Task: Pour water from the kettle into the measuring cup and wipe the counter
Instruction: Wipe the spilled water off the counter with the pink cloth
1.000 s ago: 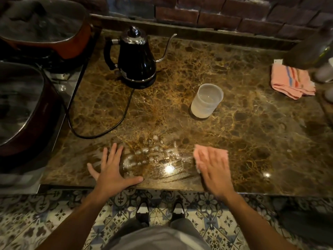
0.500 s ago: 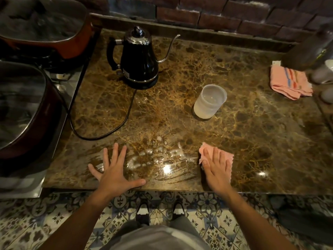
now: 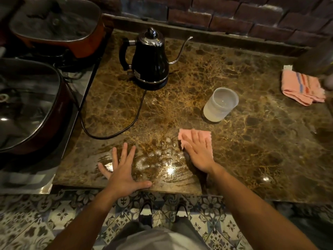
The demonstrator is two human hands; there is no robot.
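A black gooseneck kettle point(image 3: 150, 58) stands on its base at the back of the brown marble counter point(image 3: 252, 141), spout pointing right. A translucent measuring cup point(image 3: 219, 104) stands upright right of centre with water in it. My right hand point(image 3: 199, 150) lies flat, pressing a small pink cloth point(image 3: 187, 135) onto the counter just in front of the cup. Water droplets and wet streaks point(image 3: 162, 156) lie between my hands near the front edge. My left hand point(image 3: 122, 170) rests flat with fingers spread, holding nothing.
The kettle's black cord point(image 3: 115, 134) loops across the counter's left side. Two red lidded pans point(image 3: 30, 109) sit on the stove at left. A folded pink striped towel point(image 3: 302, 87) lies at the far right beside a blurred dark object. Brick wall behind, patterned tile floor below.
My right hand has slid the pink cloth left and away from the front edge, towards the droplets. My left hand stays planted in the same spot.
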